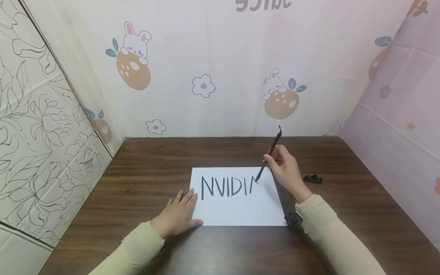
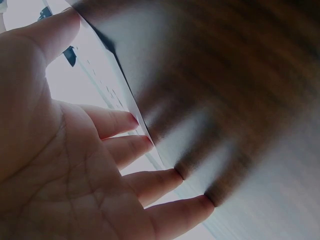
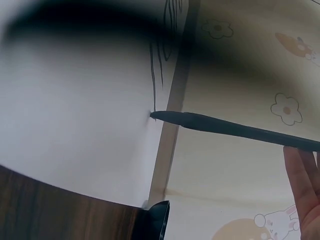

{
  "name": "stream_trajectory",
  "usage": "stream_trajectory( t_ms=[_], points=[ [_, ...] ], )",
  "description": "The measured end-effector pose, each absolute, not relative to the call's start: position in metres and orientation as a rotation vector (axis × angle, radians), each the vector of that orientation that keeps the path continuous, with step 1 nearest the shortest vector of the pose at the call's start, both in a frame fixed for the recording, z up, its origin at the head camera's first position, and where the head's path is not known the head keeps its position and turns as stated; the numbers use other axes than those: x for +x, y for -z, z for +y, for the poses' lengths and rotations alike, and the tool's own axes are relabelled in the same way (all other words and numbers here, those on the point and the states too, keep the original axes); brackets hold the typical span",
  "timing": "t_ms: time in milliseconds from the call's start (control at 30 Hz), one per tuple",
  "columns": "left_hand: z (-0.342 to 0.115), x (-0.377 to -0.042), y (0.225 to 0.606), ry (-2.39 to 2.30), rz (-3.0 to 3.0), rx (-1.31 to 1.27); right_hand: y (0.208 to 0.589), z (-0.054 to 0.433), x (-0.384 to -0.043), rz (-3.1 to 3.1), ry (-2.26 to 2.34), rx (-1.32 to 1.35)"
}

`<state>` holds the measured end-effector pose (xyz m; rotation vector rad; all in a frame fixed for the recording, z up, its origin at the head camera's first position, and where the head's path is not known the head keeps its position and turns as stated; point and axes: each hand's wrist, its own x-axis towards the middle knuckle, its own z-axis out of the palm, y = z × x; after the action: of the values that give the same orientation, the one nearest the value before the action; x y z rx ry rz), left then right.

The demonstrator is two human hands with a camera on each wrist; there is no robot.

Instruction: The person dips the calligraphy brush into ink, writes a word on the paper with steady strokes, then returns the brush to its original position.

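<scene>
A white sheet of paper lies on the table, with black brush letters reading NVIDI and part of another letter. My right hand pinches a black writing brush high on its handle. The brush leans, its dark tip meeting the paper at the end of the latest stroke. Flat at the sheet's left edge, my left hand has its fingers spread. Its thumb and some fingertips rest on the paper's border, the other fingers on the wood.
To the right of the sheet, a small black bumpy object lies on the brown wood table. Another black object shows by the sheet's lower right corner, below the right wrist. Printed cloth hangs behind the table.
</scene>
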<state>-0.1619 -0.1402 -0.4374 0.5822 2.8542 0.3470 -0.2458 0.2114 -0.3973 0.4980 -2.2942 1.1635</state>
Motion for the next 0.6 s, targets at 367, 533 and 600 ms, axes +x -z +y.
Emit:
stream_trajectory(
  t_ms=[367, 533, 600],
  points=[
    [-0.14, -0.161, 0.436, -0.355, 2.847, 0.576, 0.396, 0.216, -0.239, -2.33, -1.165, 0.525],
    [-0.139, -0.161, 0.436, -0.351, 2.844, 0.571, 0.395, 0.218, -0.235, -2.346, -1.159, 0.533],
    [-0.139, -0.161, 0.437, -0.349, 2.841, 0.567, 0.394, 0.218, -0.233, -2.353, -1.154, 0.531]
  ],
)
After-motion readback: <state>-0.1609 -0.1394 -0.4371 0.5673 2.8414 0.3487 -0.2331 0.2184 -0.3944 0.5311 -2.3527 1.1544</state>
